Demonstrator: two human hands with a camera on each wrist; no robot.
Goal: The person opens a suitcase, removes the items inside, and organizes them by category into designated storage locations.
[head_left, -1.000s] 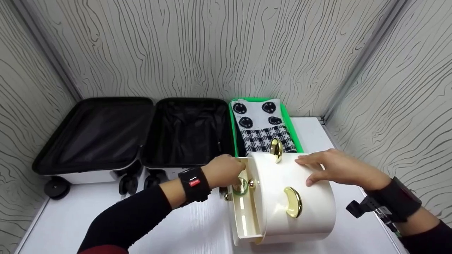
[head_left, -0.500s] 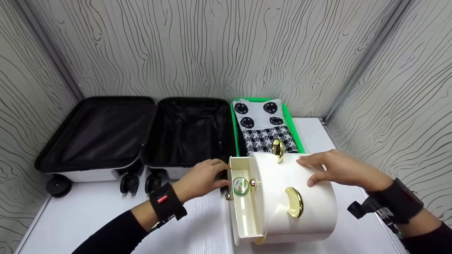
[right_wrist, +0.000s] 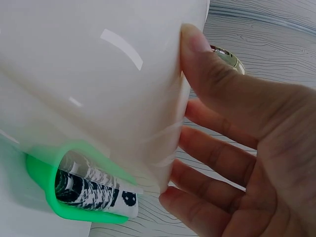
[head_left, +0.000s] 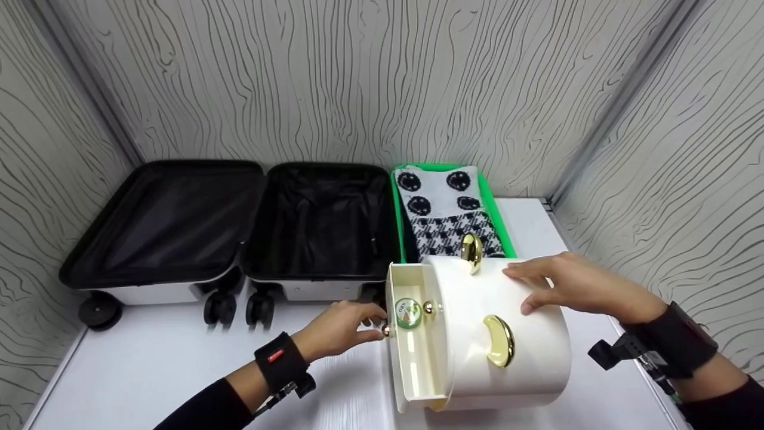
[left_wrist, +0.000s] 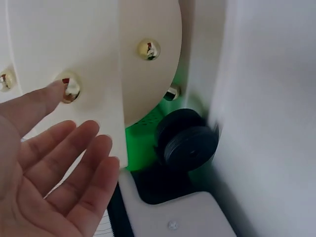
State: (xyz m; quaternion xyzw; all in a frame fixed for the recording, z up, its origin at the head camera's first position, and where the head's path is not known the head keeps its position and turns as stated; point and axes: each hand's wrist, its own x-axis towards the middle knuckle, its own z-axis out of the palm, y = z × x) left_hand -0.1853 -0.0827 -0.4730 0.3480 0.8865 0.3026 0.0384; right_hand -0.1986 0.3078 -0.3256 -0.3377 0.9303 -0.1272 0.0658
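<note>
A white rounded storage box [head_left: 537, 346] with gold handles lies in front of me, its shallow drawer [head_left: 415, 373] pulled out to the left. Inside the drawer is a small round green-and-white container [head_left: 408, 313]. My left hand [head_left: 337, 328] is at the drawer's gold knob [head_left: 386, 330]. In the left wrist view its thumb touches the knob [left_wrist: 71, 88] while the other fingers spread loosely below. My right hand [head_left: 576, 286] rests on the box's curved top; in the right wrist view, thumb and fingertips lie along the box's edge [right_wrist: 170, 148].
An open black-lined suitcase [head_left: 325, 224] with black wheels [head_left: 219, 309] stands at the back left. Behind the box, a green basket [head_left: 498, 221] holds patterned knitted cloth [head_left: 444, 197]. All of it stands on a white table [head_left: 334, 388] between wood-grain panels.
My left hand has come out of the drawer, leaving the round container inside, and has moved down to the drawer's knob. The right hand has stayed on the box.
</note>
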